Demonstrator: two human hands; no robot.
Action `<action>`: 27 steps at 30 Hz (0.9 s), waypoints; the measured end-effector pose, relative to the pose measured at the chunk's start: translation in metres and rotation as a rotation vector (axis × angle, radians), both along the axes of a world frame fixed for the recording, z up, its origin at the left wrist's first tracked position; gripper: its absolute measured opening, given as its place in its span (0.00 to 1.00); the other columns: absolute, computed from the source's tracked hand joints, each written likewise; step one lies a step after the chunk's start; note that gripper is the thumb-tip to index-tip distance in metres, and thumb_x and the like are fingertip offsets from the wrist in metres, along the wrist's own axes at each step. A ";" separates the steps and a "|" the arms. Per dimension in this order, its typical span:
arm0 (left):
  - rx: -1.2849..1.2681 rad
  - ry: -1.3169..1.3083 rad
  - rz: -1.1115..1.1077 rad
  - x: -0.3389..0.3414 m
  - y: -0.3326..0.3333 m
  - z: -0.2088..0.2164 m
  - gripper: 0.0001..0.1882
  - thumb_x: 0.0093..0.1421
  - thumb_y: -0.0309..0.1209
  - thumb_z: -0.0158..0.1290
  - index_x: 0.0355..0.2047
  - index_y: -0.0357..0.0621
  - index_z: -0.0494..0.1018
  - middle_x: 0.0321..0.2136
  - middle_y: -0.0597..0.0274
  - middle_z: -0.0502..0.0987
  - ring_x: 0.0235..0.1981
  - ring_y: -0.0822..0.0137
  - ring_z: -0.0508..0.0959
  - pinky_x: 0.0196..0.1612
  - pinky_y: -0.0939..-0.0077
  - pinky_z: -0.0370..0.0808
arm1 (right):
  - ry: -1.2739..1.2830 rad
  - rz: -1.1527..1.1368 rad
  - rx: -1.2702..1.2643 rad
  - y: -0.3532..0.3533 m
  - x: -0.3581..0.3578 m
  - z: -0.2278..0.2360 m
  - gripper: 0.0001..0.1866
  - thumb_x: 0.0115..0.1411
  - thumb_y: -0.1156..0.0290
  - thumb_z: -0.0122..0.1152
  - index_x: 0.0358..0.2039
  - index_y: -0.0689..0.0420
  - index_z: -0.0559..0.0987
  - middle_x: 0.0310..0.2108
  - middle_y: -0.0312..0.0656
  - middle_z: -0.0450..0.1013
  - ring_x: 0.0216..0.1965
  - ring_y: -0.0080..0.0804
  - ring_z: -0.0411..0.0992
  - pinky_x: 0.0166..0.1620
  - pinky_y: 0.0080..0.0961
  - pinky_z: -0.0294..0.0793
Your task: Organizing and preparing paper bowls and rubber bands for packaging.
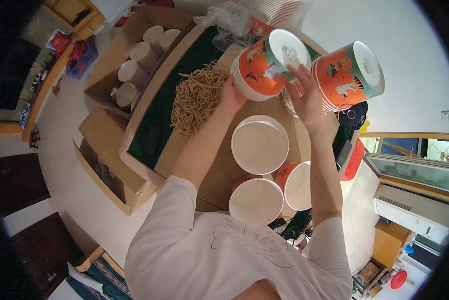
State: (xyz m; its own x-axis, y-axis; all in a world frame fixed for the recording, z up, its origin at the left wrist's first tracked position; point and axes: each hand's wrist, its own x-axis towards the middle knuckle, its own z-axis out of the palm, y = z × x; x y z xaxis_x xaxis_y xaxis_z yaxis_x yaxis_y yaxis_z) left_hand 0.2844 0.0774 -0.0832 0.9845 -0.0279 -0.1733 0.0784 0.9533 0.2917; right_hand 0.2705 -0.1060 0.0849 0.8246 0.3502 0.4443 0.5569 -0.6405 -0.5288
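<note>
A stack of nested paper buckets (259, 68), orange and green with printed figures, is tilted with its white base up and to the right. My left hand (232, 94) grips its lower left side by the rims. On the opposite side my right hand (306, 95) has its fingers against the bucket near the base. Another stack of the same buckets (340, 82) leans just right of my right hand. Below my hands an open white bucket (260, 145) stands mouth up, with a second bucket (256, 202) and a third bucket (299, 186) nearer me.
A heap of brown twisted cord (198, 97) lies left of my left hand on the cardboard-covered table (172, 152). Cardboard boxes (104, 80) with white cup stacks stand to the left. Clear plastic wrap (223, 22) and more stacked buckets (278, 11) sit at the back.
</note>
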 end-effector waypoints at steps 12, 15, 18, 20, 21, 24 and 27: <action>0.190 0.484 -0.281 -0.019 -0.011 -0.031 0.23 0.64 0.41 0.30 0.56 0.46 0.57 0.57 0.53 0.59 0.56 0.53 0.62 0.56 0.46 0.60 | 0.040 -0.003 -0.093 -0.010 -0.012 -0.039 0.21 0.51 0.76 0.59 0.47 0.50 0.74 0.52 0.55 0.63 0.52 0.50 0.65 0.51 0.36 0.68; 0.395 0.504 -0.321 -0.016 -0.013 -0.031 0.21 0.63 0.39 0.33 0.52 0.44 0.61 0.50 0.52 0.65 0.50 0.54 0.68 0.51 0.48 0.66 | 0.050 -0.015 -0.097 -0.014 -0.012 -0.042 0.21 0.51 0.76 0.59 0.47 0.50 0.74 0.53 0.55 0.62 0.52 0.50 0.64 0.51 0.36 0.67; 0.596 0.546 -0.351 -0.013 -0.015 -0.030 0.17 0.59 0.36 0.39 0.46 0.43 0.67 0.40 0.56 0.71 0.41 0.58 0.72 0.43 0.51 0.71 | 0.026 -0.013 -0.118 -0.016 -0.013 -0.043 0.21 0.51 0.76 0.59 0.47 0.50 0.74 0.53 0.55 0.62 0.54 0.50 0.63 0.52 0.36 0.67; 0.678 0.580 -0.347 -0.009 -0.009 -0.039 0.15 0.56 0.34 0.43 0.42 0.43 0.69 0.35 0.59 0.73 0.36 0.61 0.72 0.38 0.53 0.72 | 0.015 -0.011 -0.145 -0.012 -0.014 -0.044 0.20 0.51 0.76 0.58 0.47 0.50 0.74 0.54 0.55 0.61 0.54 0.50 0.62 0.52 0.36 0.67; 0.709 0.583 -0.345 -0.010 -0.003 -0.048 0.13 0.56 0.33 0.44 0.40 0.43 0.70 0.32 0.61 0.73 0.33 0.63 0.72 0.35 0.57 0.72 | 0.005 -0.010 -0.171 -0.007 -0.016 -0.044 0.20 0.51 0.76 0.58 0.47 0.50 0.74 0.54 0.55 0.61 0.55 0.50 0.62 0.53 0.36 0.66; 0.783 0.562 -0.329 -0.017 -0.006 -0.044 0.10 0.55 0.31 0.47 0.36 0.44 0.72 0.27 0.64 0.73 0.28 0.67 0.72 0.29 0.65 0.71 | 0.045 -0.001 -0.116 -0.006 -0.017 -0.044 0.19 0.52 0.75 0.57 0.47 0.50 0.74 0.54 0.55 0.61 0.54 0.50 0.62 0.53 0.36 0.66; 0.847 0.482 -0.280 -0.031 -0.006 -0.009 0.08 0.54 0.30 0.49 0.34 0.43 0.73 0.26 0.65 0.74 0.25 0.68 0.72 0.26 0.72 0.70 | 0.027 -0.024 -0.153 -0.017 -0.016 -0.055 0.19 0.53 0.75 0.56 0.47 0.50 0.74 0.54 0.55 0.61 0.54 0.50 0.63 0.53 0.37 0.66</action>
State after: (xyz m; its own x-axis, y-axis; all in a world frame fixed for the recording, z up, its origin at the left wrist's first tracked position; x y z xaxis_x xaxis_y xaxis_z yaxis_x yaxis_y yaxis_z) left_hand 0.2533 0.0709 -0.0920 0.7812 0.0692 -0.6204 0.5555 0.3765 0.7414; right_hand 0.2545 -0.1229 0.0298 0.8444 0.3927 0.3643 0.5275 -0.7277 -0.4384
